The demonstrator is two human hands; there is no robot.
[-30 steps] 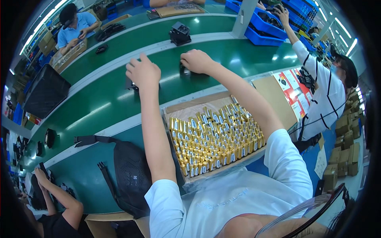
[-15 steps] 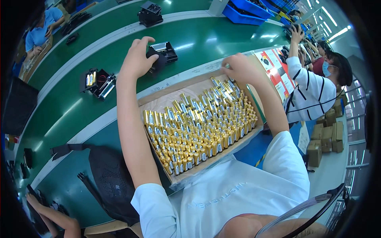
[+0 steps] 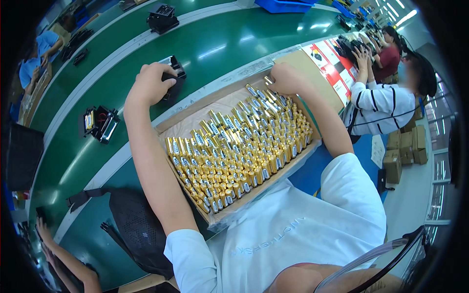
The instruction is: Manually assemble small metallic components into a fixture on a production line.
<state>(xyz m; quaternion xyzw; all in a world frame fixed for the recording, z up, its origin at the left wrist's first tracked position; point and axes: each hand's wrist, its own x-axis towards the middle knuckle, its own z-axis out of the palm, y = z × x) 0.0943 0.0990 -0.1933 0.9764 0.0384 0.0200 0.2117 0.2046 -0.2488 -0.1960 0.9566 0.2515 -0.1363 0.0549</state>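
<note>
A shallow cardboard box (image 3: 210, 222) lies before me, filled with rows of gold and silver batteries (image 3: 239, 161). My left hand (image 3: 150, 85) is closed round the near side of a black plastic casing (image 3: 180, 72) on the green belt beyond the box. A bright metallic strip shows in the casing; my fingers hide the rest. At the box's far right corner, my right hand (image 3: 288, 79) pinches a battery (image 3: 268, 80), its end showing at the fingertips. Left of my left hand, another black casing (image 3: 100, 123) lies opened with batteries and red wire inside.
Another black casing (image 3: 162, 18) sits farther off across the belt (image 3: 220, 49). A black mesh bag (image 3: 139, 227) lies by my left forearm. Blue bins (image 3: 286, 5) stand at the back. Co-workers sit to the right, at far left and lower left. Cartons (image 3: 405, 151) are stacked at right.
My right hand has come down to the box's far right corner and pinches a battery. My left hand has closed more round the casing. The whole view has shifted; the striped-sleeved co-worker's raised arm is lower.
</note>
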